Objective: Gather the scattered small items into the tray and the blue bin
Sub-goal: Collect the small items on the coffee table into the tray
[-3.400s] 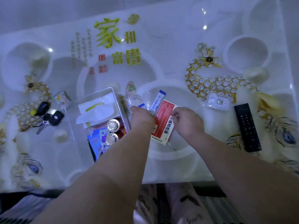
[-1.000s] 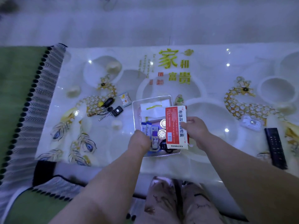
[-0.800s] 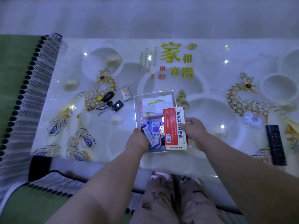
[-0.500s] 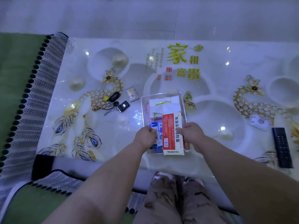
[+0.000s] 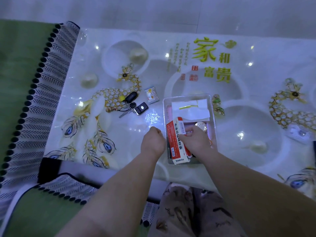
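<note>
A glossy white table printed with gold swans [image 5: 256, 120] carries a clear rectangular plastic tray [image 5: 186, 96], where the right hand [image 5: 196, 140] grips a red-and-white cardboard medicine box [image 5: 176, 144]. The left hand [image 5: 152, 142] is curled into a fist just beside the tray's left wall. A bunch of black key fobs [image 5: 135, 105] lies well apart.

Print on red-white box [image 5: 175, 141]: 布洛芬缓释胶囊. Gold on tabletop [image 5: 256, 53]: 家和富贵; small column script, red seals illegible.

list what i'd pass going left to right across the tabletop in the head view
key bunch → small yellow packet → clear tray, where the right hand grips the red medicine box → small clear packet near the right edge
</note>
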